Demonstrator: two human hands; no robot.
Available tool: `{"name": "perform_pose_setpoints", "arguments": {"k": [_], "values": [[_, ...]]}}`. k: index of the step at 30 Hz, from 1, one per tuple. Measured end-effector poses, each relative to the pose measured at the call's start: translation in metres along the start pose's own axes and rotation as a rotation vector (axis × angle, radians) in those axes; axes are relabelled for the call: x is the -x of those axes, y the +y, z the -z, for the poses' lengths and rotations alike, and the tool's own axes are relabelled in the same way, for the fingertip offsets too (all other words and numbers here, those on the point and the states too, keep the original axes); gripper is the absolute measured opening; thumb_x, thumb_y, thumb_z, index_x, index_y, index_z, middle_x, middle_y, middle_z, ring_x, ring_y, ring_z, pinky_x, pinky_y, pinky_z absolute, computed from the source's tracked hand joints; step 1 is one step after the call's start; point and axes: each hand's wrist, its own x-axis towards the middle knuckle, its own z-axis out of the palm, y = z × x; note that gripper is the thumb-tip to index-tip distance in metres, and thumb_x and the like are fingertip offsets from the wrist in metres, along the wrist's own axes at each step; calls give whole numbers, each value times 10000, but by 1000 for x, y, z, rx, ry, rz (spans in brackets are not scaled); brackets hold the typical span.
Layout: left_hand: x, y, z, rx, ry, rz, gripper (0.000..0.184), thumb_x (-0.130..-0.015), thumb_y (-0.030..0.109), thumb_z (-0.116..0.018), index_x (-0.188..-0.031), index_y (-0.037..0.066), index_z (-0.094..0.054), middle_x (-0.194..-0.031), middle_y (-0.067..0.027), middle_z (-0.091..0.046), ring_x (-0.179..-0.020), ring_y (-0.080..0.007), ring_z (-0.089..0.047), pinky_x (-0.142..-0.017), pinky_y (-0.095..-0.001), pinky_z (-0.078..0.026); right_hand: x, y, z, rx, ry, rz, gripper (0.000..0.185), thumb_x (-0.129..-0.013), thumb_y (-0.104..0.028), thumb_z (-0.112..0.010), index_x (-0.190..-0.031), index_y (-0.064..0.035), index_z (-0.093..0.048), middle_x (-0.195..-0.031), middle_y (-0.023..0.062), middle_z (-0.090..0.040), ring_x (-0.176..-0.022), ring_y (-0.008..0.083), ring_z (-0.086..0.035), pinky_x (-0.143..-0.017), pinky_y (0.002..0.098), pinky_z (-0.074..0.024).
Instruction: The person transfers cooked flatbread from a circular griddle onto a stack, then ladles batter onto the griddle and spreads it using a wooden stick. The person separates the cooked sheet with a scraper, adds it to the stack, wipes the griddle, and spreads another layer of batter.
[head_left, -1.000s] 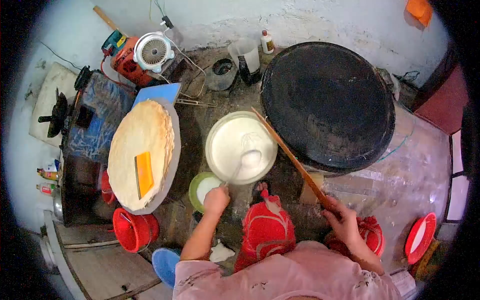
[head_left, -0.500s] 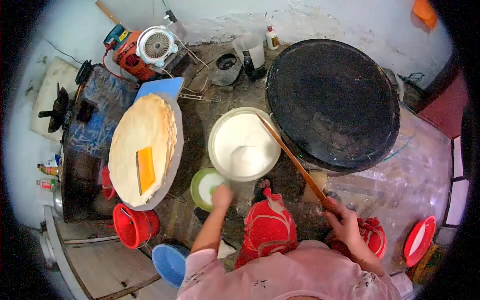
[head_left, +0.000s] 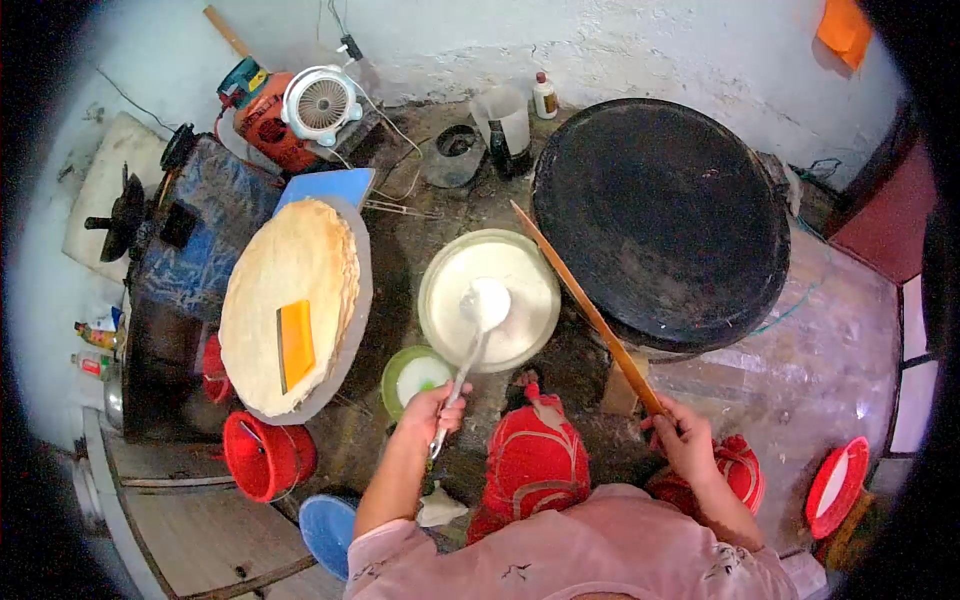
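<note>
My left hand [head_left: 435,410] is wrapped round the handle of a ladle [head_left: 491,303], whose bowl, full of white batter, is over the wide tub of batter [head_left: 440,338]. Beside that hand stands a green bowl [head_left: 391,383] with white contents. A long wooden spatula [head_left: 597,322] is gripped in my right hand [head_left: 680,437]; it slants up and left, its tip between the tub and the big round black griddle [head_left: 660,220]. At the left, a stack of thin round flatbreads [head_left: 285,250] carries a yellow scraper [head_left: 296,345].
Red bucket [head_left: 268,455] and blue basin [head_left: 328,530] stand at the lower left. A white fan [head_left: 321,105], a clear jug [head_left: 503,118] and a small bottle [head_left: 544,97] are near the wall. At the right is a red basin [head_left: 838,488].
The ladle has come up out of the batter, its bowl now full, and my left hand has moved with it. My right hand still holds the spatula in nearly the same place.
</note>
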Motion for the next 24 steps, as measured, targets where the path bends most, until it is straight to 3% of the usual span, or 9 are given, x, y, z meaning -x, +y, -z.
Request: {"name": "perform_pose_setpoints", "arguments": {"k": [7,10,12,14,17,18,21,24], "values": [[95,14,-33,29,-25,-70,364,-906,300,-448,-1122,9,-483,-565,-12,-402,-401,-72,-321,-344,-210,-266,3,-9,1,-100,9,-33,311,-902,-62,-442,-1208,-47,-494,-804,43,-620,-533,52,-500,-473,187,-406],[119,20,-51,-72,-88,-250,354,-901,267,-462,-1119,-11,-491,-586,-48,-442,-406,-90,-349,-361,-216,-285,-1,-13,6,-116,-5,-56,306,-913,-80,-424,-1211,-42,-488,-809,44,-620,-531,56,-502,-471,187,-407],[125,25,-58,-37,-178,-277,364,-901,256,-460,-1135,-21,-480,-590,-64,-460,-409,-97,-364,-356,-220,-293,0,-24,11,-275,63,-113,260,-889,-75,-483,-1131,-7,-550,-866,45,-626,-764,98,-557,-669,232,-454],[120,29,-60,-41,-231,-302,366,-901,255,-459,-1142,-19,-478,-598,-80,-483,-410,-98,-374,-352,-222,-298,-1,-32,17,-279,76,-148,260,-902,-105,-472,-1127,-2,-553,-866,47,-628,-733,82,-548,-635,211,-443],[98,29,-69,-73,-223,-365,354,-903,246,-449,-1158,2,-477,-601,-86,-500,-400,-98,-369,-346,-218,-281,0,-51,22,-530,82,-276,253,-896,-126,-499,-1122,-33,-565,-803,10,-613,-626,34,-483,-564,158,-390],[84,25,-73,-91,-143,-371,409,-879,271,-488,-1182,-3,-460,-570,-41,-458,-375,-79,-313,-329,-205,-249,0,-51,24,-524,89,-281,253,-896,-126,-499,-1122,-33,-565,-803,10,-613,-626,34,-483,-564,158,-390],[26,16,-55,-63,-154,-289,360,-884,247,-474,-1171,31,-479,-587,-32,-447,-420,-81,-343,-350,-200,-266,4,-40,32,-446,98,-241,254,-833,-67,-580,-1083,-17,-580,-818,-19,-592,-650,33,-473,-597,168,-395],[-8,5,-45,-118,31,-212,304,-908,248,-414,-1106,36,-504,-616,-27,-430,-439,-82,-337,-363,-204,-268,6,-51,44,-282,107,-289,276,-786,-18,-616,-1059,-14,-583,-793,-36,-565,-712,39,-508,-626,178,-411]]}}
